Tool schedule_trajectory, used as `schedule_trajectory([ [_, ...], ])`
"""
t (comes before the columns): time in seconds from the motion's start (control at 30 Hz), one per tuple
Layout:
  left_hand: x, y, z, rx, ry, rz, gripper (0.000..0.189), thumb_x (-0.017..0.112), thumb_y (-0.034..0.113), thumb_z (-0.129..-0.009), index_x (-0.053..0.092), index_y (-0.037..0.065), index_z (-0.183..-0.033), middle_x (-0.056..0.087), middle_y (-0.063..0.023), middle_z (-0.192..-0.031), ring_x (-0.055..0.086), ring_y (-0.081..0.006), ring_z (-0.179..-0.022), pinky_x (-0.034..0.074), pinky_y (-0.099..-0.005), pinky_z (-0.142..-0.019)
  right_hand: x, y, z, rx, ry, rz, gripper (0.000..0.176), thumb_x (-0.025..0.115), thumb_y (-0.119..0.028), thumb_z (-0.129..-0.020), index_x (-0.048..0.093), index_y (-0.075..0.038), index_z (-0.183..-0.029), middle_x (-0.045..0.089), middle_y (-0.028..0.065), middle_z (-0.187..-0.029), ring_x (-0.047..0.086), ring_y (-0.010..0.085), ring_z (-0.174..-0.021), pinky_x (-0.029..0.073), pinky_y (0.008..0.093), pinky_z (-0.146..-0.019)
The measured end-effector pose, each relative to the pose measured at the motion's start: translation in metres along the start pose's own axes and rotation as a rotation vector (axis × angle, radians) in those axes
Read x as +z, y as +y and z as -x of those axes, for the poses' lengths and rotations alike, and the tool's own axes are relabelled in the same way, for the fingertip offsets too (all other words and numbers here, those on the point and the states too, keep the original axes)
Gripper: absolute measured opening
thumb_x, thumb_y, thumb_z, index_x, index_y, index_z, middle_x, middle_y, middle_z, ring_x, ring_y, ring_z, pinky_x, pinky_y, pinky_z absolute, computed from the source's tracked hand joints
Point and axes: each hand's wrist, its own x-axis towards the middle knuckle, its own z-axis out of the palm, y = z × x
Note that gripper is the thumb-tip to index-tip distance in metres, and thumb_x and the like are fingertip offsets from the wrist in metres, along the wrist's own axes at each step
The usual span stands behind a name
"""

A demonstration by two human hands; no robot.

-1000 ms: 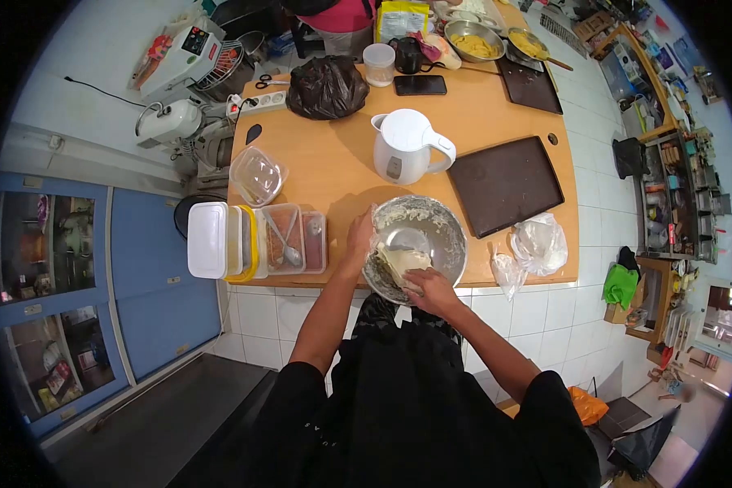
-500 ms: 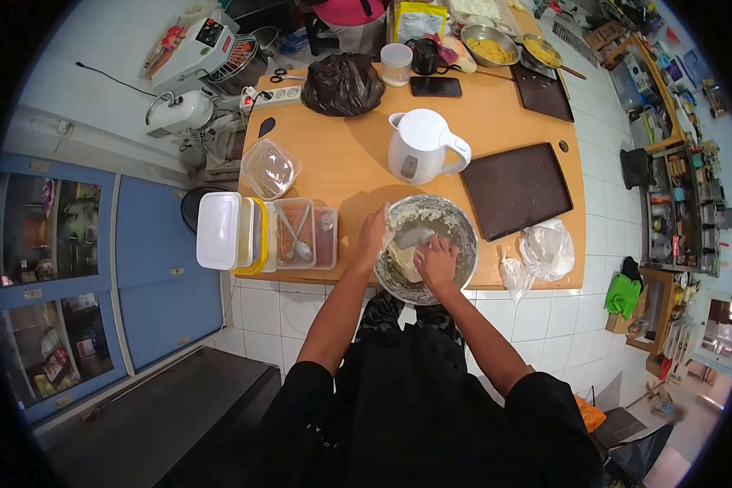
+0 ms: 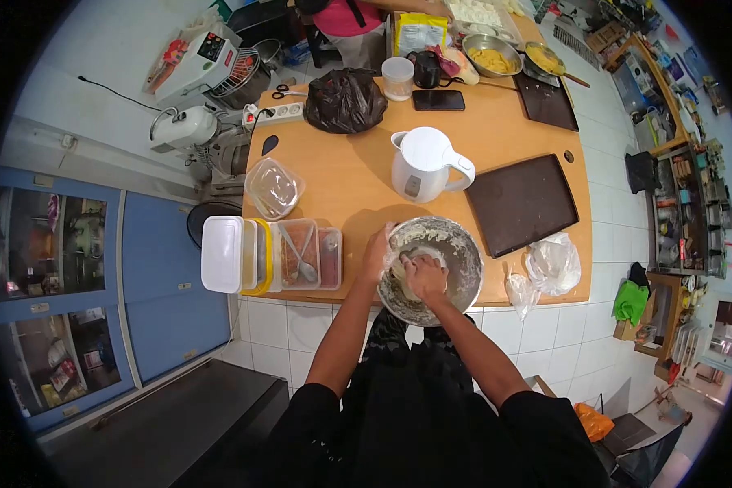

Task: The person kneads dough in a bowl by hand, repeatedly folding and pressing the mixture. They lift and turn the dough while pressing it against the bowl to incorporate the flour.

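Dough (image 3: 400, 276) in bowl (image 3: 468, 244) at table (image 3: 342, 163) edge looks soft, sticky, prob. light: R hand (image 3: 424, 276) curls fingers into it from above, L hand (image 3: 376, 248) clamps the rim.

Pale dough (image 3: 394, 275) in steel bowl (image 3: 464, 248)

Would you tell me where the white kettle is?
Head view: the white kettle stands mid-table, just behind the metal bowl, left of the dark tray.
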Motion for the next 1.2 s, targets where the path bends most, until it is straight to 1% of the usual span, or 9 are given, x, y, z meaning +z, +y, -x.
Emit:
schedule_trajectory([
  [0.1,-0.003,-0.009,0.01,-0.112,0.039,0.342,0.043,0.059,0.015,-0.093,0.046,0.001,-0.131,0.058,-0.0213,-0.121,0.057,-0.0351,-0.113,0.045,-0.0386,-0.096,0.01,0.008,-0.002,-0.079,0.099,0.064,0.043,0.046,-0.044,-0.094,0.072,-0.01,-0.098,0.066,0.0101,-0.113,0.057,0.0323,-0.111,0.037,0.0531,-0.098],
  [0.2,0.005,-0.021,0.047,-0.165,0.216,0.453,0.043,0.06,0.014,-0.09,0.049,0.002,-0.13,0.057,-0.0177,-0.118,0.059,-0.034,-0.107,0.047,-0.0399,-0.091,0.014,0.011,-0.002,-0.071,0.13,0.006,0.043,0.047,-0.042,-0.094,0.073,-0.008,-0.092,0.068,0.0114,-0.107,0.059,0.0318,-0.107,0.041,0.0485,-0.095],
  [0.3,0.007,0.01,0.082,-0.254,0.174,0.052,0.04,0.058,0.013,-0.091,0.051,-0.002,-0.127,0.059,-0.0198,-0.117,0.059,-0.0336,-0.108,0.046,-0.0386,-0.093,0.008,0.007,-0.007,-0.077,0.131,-0.005,0.041,0.049,-0.04,-0.093,0.072,-0.007,-0.09,0.068,0.0116,-0.104,0.061,0.0312,-0.103,0.045,0.0447,-0.09],
  [0.5,0.023,-0.002,0.069,-0.445,0.222,0.073,0.035,0.051,0.006,-0.091,0.053,-0.006,-0.125,0.062,-0.023,-0.119,0.058,-0.0301,-0.114,0.043,-0.0364,-0.098,0.018,0.01,-0.013,-0.114,0.307,0.042,0.034,0.051,-0.035,-0.09,0.07,-0.007,-0.09,0.069,0.0114,-0.096,0.063,0.032,-0.093,0.048,0.0451,-0.084],
  [0.63,0.022,0.004,0.066,-0.398,0.226,0.143,0.037,0.049,0.001,-0.09,0.052,-0.008,-0.126,0.063,-0.0231,-0.118,0.06,-0.0295,-0.112,0.043,-0.0338,-0.098,0.036,0.023,-0.032,-0.195,0.412,0.043,0.03,0.053,-0.032,-0.088,0.069,-0.007,-0.087,0.068,0.0111,-0.092,0.063,0.0317,-0.09,0.048,0.0449,-0.082],
  [0.73,0.018,0.014,0.062,-0.443,0.212,0.139,0.036,0.048,0.0,-0.09,0.052,-0.009,-0.125,0.063,-0.0226,-0.118,0.061,-0.0277,-0.111,0.045,-0.0323,-0.096,0.029,0.024,-0.048,-0.224,0.334,0.093,0.028,0.053,-0.028,-0.087,0.068,-0.006,-0.079,0.068,0.0122,-0.087,0.064,0.0318,-0.084,0.05,0.0449,-0.077],
  [0.93,0.021,0.01,0.066,-0.478,0.218,0.183,0.038,0.048,-0.002,-0.089,0.051,-0.008,-0.126,0.063,-0.022,-0.116,0.062,-0.0275,-0.108,0.046,-0.0325,-0.092,0.036,0.029,-0.077,-0.296,0.377,0.0,0.038,0.054,-0.026,-0.088,0.062,-0.006,-0.056,0.063,0.0153,-0.061,0.061,0.0339,-0.052,0.051,0.0454,-0.052],
  [1.1,0.02,0.001,0.065,-0.309,0.202,0.049,0.038,0.046,-0.003,-0.089,0.052,-0.007,-0.126,0.065,-0.0218,-0.111,0.063,-0.0258,-0.104,0.047,-0.0324,-0.09,0.036,0.027,-0.087,-0.302,0.399,-0.001,0.041,0.053,-0.029,-0.088,0.064,-0.007,-0.055,0.061,0.0147,-0.056,0.06,0.0332,-0.048,0.051,0.0457,-0.051],
  [1.2,0.022,0.007,0.066,-0.364,0.231,0.084,0.035,0.044,-0.004,-0.089,0.053,-0.006,-0.123,0.065,-0.0216,-0.109,0.063,-0.0254,-0.101,0.048,-0.0329,-0.088,0.03,0.028,-0.079,-0.245,0.323,-0.055,0.043,0.052,-0.032,-0.09,0.066,-0.006,-0.059,0.062,0.0168,-0.059,0.061,0.035,-0.051,0.051,0.0469,-0.054],
])
